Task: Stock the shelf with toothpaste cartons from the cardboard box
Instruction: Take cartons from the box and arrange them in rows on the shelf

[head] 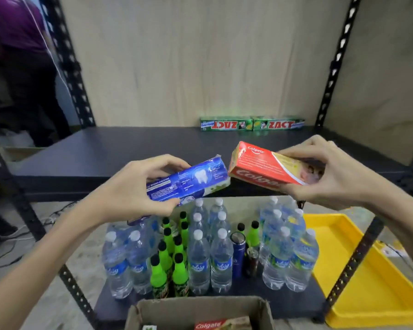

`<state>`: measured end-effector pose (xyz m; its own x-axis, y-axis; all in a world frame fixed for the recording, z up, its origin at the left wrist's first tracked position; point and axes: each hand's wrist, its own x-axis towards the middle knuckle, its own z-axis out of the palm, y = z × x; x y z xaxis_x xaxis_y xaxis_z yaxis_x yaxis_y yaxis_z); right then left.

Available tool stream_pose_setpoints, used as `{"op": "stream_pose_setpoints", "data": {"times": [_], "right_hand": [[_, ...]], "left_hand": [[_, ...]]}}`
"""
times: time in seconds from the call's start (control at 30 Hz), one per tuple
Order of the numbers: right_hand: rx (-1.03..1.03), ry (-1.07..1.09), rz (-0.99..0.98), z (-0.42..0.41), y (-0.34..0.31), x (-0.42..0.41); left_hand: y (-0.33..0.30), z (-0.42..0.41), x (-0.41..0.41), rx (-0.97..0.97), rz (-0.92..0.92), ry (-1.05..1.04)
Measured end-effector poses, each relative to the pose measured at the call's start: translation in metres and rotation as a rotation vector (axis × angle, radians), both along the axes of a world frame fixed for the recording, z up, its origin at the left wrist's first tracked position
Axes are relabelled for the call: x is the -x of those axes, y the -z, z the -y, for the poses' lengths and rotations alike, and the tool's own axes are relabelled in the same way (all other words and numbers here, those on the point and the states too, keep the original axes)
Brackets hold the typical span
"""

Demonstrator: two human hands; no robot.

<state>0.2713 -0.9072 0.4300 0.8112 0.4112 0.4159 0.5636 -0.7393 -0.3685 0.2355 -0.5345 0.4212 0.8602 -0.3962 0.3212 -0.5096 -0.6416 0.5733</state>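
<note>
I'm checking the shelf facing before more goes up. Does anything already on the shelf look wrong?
Yes. Of the two green ZACT cartons at the back of the shelf, the left one lies with its lettering upside down, while the right one reads correctly. They sit end to end, otherwise neat. Nothing looks spilled or crushed.

Two cartons [252, 124] lie end to end at the far right of the upper shelf [105, 151]. Bottles [200, 253] stand on the lower shelf [284, 303], the cardboard box [200, 310] nearest, a tray [367, 282] to the right.

Pale wood-grain wall panel [200, 58] behind black uprights [67, 63].
</note>
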Motion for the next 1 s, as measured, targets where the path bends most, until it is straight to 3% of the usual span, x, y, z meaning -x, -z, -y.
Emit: {"op": "stream_pose_setpoints", "data": {"times": [0.17, 0.3, 0.4, 0.57, 0.7, 0.87, 1.0], "right_hand": [[0.038, -0.011, -0.076, 0.018, -0.043, -0.037], [0.246, 0.078, -0.246, 0.032, -0.036, -0.095], [0.268, 0.128, -0.306, 0.045, -0.026, -0.128], [0.241, 0.069, -0.223, 0.061, -0.013, -0.169], [0.133, 0.081, -0.120, 0.070, -0.003, -0.200], [0.198, 0.139, 0.081, 0.077, 0.002, -0.245], [0.261, 0.180, 0.135, 0.080, 0.008, -0.284]], "left_hand": [[-0.039, 0.009, -0.051, -0.045, -0.009, 0.034], [-0.036, 0.022, -0.110, -0.194, -0.098, 0.037], [-0.034, 0.035, -0.148, -0.243, -0.116, 0.051], [-0.015, 0.052, -0.202, -0.420, -0.005, 0.065], [0.010, 0.063, -0.244, -0.481, 0.200, -0.033], [0.011, 0.080, -0.288, -0.555, 0.429, -0.115], [0.019, 0.091, -0.313, -0.463, 0.464, -0.174]]}}
